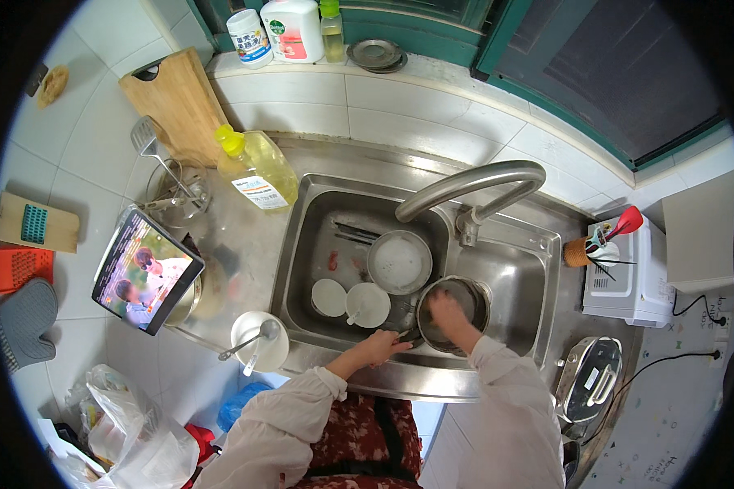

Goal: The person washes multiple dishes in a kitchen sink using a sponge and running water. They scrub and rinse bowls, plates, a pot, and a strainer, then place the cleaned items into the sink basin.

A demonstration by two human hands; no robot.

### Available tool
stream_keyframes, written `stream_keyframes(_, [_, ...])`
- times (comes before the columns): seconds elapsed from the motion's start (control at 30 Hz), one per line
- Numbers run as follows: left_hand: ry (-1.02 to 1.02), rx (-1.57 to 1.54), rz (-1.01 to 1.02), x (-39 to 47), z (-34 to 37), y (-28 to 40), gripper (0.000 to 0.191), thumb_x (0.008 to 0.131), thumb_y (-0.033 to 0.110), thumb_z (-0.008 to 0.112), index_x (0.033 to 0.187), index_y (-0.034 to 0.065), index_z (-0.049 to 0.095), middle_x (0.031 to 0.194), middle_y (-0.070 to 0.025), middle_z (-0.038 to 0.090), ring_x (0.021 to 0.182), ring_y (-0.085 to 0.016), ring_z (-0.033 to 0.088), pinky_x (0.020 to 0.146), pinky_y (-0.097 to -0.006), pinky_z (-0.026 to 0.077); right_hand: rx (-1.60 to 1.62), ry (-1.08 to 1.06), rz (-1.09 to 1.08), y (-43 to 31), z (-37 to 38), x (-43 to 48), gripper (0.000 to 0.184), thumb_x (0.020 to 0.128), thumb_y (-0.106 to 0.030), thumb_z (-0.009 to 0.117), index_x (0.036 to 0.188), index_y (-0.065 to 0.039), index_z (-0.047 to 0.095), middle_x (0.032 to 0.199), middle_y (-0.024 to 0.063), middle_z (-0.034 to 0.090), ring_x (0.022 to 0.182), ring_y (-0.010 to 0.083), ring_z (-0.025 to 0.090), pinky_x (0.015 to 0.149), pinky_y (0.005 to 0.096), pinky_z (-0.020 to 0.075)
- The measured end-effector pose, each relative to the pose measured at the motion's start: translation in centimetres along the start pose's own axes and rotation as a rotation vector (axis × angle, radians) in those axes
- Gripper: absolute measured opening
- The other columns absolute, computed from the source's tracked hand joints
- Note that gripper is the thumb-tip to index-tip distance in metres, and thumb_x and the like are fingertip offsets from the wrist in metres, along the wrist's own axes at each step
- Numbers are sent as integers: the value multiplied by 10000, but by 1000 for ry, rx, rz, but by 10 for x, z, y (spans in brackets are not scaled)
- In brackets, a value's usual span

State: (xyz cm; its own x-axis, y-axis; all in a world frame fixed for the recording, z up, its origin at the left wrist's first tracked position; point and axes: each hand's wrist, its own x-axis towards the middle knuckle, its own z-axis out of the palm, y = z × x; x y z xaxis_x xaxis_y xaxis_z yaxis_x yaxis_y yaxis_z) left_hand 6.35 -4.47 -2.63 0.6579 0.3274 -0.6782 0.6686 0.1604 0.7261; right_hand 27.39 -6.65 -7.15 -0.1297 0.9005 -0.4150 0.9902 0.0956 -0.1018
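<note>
My left hand (379,347) is closed on the handle of a round metal pan (425,318) at the sink's front edge. My right hand (449,308), blurred, reaches inside that pan; whether it holds anything there is hidden. The pan rests over the divider between the two basins of a stainless steel sink (507,305). Behind it in the left basin sits a metal bowl (399,261) of sudsy water. A white bowl (329,297) and another white bowl with a spoon (368,304) lie nearby, with dark chopsticks (356,233) at the back.
A curved faucet (471,183) arches over the basins. Left of the sink are a dish soap bottle (263,174), a white bowl (260,360) with spoons and a propped tablet (148,269). A lidded electric cooker (590,379) and a white appliance (627,287) stand right.
</note>
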Motion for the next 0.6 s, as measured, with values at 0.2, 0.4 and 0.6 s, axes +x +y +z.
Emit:
stream_keyframes(0.2, [9, 23, 70, 1, 4, -1, 426, 876, 374, 532, 703, -11, 477, 460, -80, 465, 333, -156, 457, 299, -290, 365, -2, -192, -84, 30, -13, -42, 344, 673, -50, 632, 1011, -60, 569, 1004, 185, 518, 932, 314, 546, 737, 376, 508])
stream_keyframes(0.4, [25, 37, 78, 3, 4, -5, 484, 873, 409, 515, 686, -36, 484, 478, -112, 503, 356, -212, 515, 316, -317, 402, 93, 3, 19, 1, -28, -8, 288, 630, -72, 674, 906, -50, 594, 942, 179, 547, 855, 323, 571, 722, 387, 511])
stream_keyframes(0.6, [6, 10, 60, 2, 5, -4, 478, 866, 413, 529, 684, -27, 489, 468, -94, 491, 347, -180, 502, 316, -304, 401, -19, -223, -40, 29, -27, -44, 263, 636, -141, 683, 876, -57, 614, 834, 144, 605, 793, 295, 604, 681, 417, 505])
